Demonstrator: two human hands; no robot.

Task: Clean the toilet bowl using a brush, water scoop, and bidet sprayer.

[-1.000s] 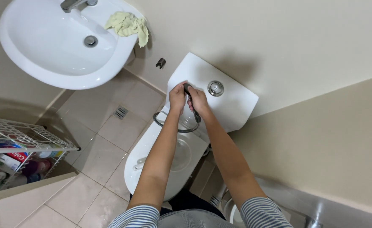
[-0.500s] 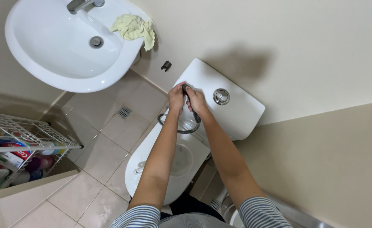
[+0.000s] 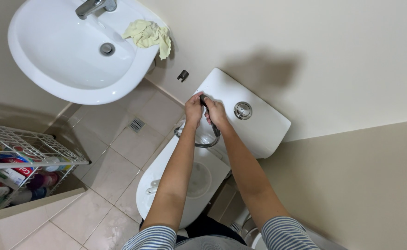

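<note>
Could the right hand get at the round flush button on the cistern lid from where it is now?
Probably yes. The right hand is beside the flush button, with only bare cistern lid between, though it grips a dark sprayer handle.

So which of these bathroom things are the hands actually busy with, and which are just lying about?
In hand:
- left hand and right hand, together on a dark sprayer handle
- its grey hose, looping over the toilet
- the tank lid beneath the hands

Lying about:
- yellow cloth on the sink
- wire rack of bottles
- floor drain
- wall hook
</note>
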